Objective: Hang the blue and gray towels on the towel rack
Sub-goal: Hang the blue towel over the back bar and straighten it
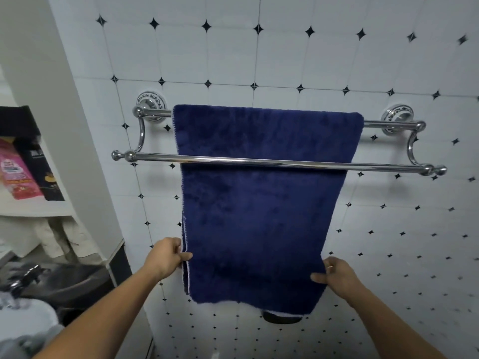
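Note:
A dark blue towel (pixel 261 203) hangs over the back bar of a chrome double towel rack (pixel 375 166) on the tiled wall, passing behind the front bar. My left hand (pixel 166 257) pinches the towel's left edge low down. My right hand (pixel 337 277) pinches its right edge near the bottom. A bit of gray cloth (pixel 18 345), possibly the gray towel, shows at the bottom left corner, mostly cut off by the frame.
A white shelf unit (pixel 33 208) at left holds a pink box (pixel 15 172) and a black box (pixel 39 164). Below it sits a dark basin with a faucet (pixel 28 275). A dark object (pixel 282 318) peeks out under the towel.

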Tool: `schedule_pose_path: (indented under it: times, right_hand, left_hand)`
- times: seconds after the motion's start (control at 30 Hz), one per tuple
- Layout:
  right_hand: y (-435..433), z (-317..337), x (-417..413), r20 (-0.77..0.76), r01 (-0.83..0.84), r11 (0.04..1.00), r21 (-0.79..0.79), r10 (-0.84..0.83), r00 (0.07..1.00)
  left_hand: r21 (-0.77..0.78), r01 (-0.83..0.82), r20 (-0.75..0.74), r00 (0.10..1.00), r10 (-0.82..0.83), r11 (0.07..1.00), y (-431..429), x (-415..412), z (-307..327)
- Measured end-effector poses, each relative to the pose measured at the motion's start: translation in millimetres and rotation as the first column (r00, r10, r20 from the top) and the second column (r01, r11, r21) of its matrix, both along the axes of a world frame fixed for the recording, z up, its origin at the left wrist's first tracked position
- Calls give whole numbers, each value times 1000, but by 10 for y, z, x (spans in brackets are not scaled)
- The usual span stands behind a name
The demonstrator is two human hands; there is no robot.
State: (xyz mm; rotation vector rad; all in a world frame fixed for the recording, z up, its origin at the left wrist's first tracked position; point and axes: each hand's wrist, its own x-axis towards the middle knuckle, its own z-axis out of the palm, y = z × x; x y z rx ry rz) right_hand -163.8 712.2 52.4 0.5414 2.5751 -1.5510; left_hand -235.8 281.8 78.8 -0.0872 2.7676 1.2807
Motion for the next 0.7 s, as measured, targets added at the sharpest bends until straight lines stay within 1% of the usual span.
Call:
schedule_pose_path:
  times: [0.03, 0.1, 0.13, 0.2, 0.27, 0.3, 0.33, 0.37, 0.4, 0.47, 0.5, 0.53, 0.57, 0.6, 0.63, 0.67, 0.7]
  right_hand:
    - [-22, 24, -3, 7, -12, 1000, -16, 12, 1000]
    - [-68, 95, -25, -10, -79, 991, -105, 78, 997]
    - [-80, 177, -33, -42, -96, 985, -144, 91, 995]
    - [-55, 467, -68, -151, -69, 984, -164, 44, 988]
    - [-5, 887, -130, -330, 30, 996, -82, -56, 942]
    - [1, 1143, -146, -420, 109, 993, -52, -120, 900]
    - [-18, 1409, -146, -503, 193, 981, -33, -183, 845]
    - [-37, 1646, -138, -581, 300, 954, 24, -231, 781]
    - [-54, 1851, -117, -651, 416, 903, 108, -252, 716]
    - [-69, 2131, -59, -759, 587, 763, 271, -206, 618]
    - [-74, 2241, -42, -787, 621, 726, 296, -184, 589]
    - [-69, 2353, -44, -801, 631, 720, 288, -180, 571]
    - [-57, 2477, -66, -794, 628, 725, 282, -190, 577]
    - [-36, 2603, -116, -766, 611, 734, 299, -197, 612]
    - [-13, 2728, -174, -707, 560, 761, 326, -197, 679]
    - [2, 2832, -240, -630, 470, 828, 306, -194, 752]
    - [4, 2899, -303, -558, 352, 909, 221, -178, 810]
  left_hand:
    - [-18, -4, 3, 1000, 4, 1000, 23, 4, 14]
    - [-44, 6, 9, 1000, -6, 999, 45, 28, 54]
    - [-21, 13, 26, 1000, -12, 1000, 28, 52, 102]
    - [123, -11, 28, 1000, 7, 992, -42, 95, 297]
    - [285, -49, -90, 993, 78, 957, -73, 103, 634]
    - [354, -46, -169, 979, 112, 934, -52, 99, 849]
    - [398, -50, -227, 962, 150, 916, -14, 124, 1101]
    - [419, -46, -294, 938, 184, 907, 23, 133, 1311]
    - [387, -64, -364, 906, 216, 920, 56, 172, 1518]
    - [286, -117, -515, 818, 255, 951, 124, 310, 1850]
    - [253, -147, -592, 758, 273, 956, 151, 384, 1977]
    - [220, -198, -679, 671, 296, 955, 179, 446, 2101]
    - [168, -262, -764, 575, 294, 950, 205, 459, 2214]
    - [110, -323, -813, 515, 272, 940, 237, 440, 2335]
    - [33, -371, -830, 507, 232, 928, 263, 371, 2445]
    - [-40, -394, -805, 557, 203, 918, 290, 275, 2537]
    - [-96, -383, -737, 648, 193, 919, 318, 169, 2605]
